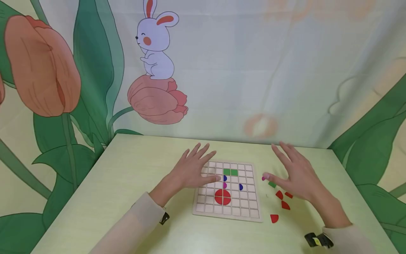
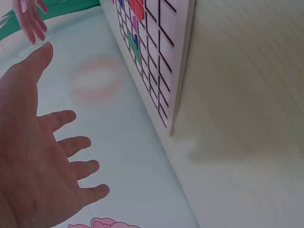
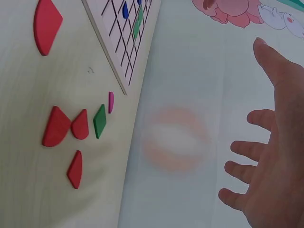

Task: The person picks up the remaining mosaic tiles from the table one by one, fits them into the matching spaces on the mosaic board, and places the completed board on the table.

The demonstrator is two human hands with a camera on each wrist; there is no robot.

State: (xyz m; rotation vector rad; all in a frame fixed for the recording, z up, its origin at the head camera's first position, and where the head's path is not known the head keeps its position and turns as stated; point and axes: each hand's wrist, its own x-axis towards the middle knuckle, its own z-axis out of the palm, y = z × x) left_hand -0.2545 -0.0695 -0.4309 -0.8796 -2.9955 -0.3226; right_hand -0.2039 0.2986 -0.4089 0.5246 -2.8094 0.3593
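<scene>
Left grip [image 1: 190, 173] and right grip [image 1: 298, 176] spread, empty; board [image 1: 235, 195] points forward, long axis unclear.

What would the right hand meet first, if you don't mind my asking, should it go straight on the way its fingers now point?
Most likely the backdrop: the right hand points towards it with nothing visible between, though depth is unclear.

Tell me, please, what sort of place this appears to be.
Possibly a children's play corner: a cloth-like backdrop printed with tulips and a rabbit stands behind a pale table holding a gridded board and coloured pieces.
</scene>
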